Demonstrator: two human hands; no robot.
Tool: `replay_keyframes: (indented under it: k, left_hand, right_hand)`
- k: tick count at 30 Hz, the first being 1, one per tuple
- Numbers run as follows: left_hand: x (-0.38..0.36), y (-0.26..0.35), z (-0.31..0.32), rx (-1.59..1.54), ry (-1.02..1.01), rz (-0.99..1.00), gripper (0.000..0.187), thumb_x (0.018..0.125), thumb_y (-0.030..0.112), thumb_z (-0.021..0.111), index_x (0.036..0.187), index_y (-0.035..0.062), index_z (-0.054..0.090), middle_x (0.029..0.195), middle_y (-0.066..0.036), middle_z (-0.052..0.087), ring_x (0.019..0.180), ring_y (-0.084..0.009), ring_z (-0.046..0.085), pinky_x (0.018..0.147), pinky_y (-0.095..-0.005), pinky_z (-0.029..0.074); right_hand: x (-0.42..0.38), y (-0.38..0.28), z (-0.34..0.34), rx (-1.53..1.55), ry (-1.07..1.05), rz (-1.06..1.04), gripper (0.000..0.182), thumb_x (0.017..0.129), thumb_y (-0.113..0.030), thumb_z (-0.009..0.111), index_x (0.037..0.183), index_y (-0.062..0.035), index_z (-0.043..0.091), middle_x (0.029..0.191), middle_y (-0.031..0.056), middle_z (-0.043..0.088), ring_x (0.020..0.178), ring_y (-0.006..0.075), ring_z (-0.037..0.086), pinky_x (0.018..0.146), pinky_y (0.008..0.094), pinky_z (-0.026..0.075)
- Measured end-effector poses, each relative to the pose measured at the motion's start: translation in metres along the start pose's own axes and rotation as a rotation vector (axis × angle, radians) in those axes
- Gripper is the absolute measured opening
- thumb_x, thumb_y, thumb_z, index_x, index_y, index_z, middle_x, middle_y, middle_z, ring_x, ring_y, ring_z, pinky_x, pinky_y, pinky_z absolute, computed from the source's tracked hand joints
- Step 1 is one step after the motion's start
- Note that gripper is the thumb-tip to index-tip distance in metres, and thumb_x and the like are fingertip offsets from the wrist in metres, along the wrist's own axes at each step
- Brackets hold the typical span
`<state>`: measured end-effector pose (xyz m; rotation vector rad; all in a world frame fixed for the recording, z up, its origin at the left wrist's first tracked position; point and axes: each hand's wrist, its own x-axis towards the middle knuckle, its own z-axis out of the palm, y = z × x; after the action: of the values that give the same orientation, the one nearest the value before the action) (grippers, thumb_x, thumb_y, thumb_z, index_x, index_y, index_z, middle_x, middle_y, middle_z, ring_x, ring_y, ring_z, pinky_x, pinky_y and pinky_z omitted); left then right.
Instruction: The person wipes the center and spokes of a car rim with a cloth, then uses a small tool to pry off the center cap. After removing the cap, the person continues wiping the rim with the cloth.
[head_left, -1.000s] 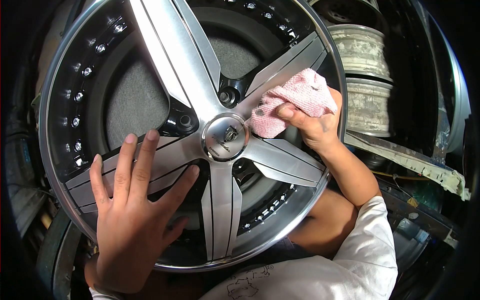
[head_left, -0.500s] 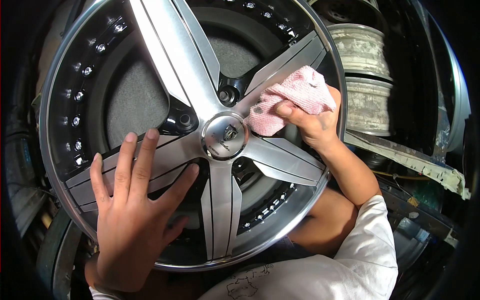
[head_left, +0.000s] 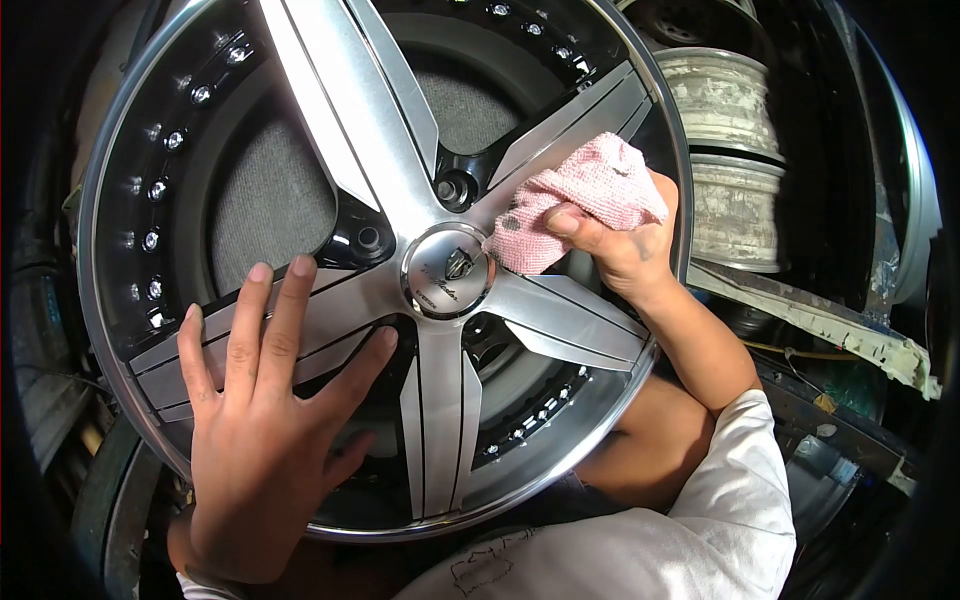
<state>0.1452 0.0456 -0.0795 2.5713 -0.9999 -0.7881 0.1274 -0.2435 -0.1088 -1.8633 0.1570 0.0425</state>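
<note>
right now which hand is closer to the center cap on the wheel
Right. The right hand presses a pink cloth just beside the center cap. The left hand lies flat on the lower-left spoke, farther off.

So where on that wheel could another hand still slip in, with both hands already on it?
The widest gap lies between the upper-left spoke and the spoke under the left hand, showing grey fabric. A smaller opening sits at the top, right of that upper spoke. It is crowded near the centre cap, where the right hand presses the pink cloth.
</note>
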Motion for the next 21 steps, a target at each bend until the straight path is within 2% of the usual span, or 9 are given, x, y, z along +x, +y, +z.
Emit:
replay_keyframes:
  k: [21]
  left_hand:
    - [0.0004, 0.0016, -0.0010, -0.012, -0.009, -0.012, 0.075, 0.050, 0.017, 0.085, 0.119, 0.0318, 0.059, 0.148, -0.014, 0.026, 0.137, -0.0369, 0.024, 0.107, -0.0613, 0.016]
  right_hand:
    - [0.0001, 0.0002, -0.0002, 0.017, -0.019, -0.009, 0.027, 0.071, -0.001, 0.077, 0.094, 0.0052, 0.065, 0.082, 0.0090, 0.069, 0.074, 0.0127, 0.066, 0.069, 0.0246, 0.053]
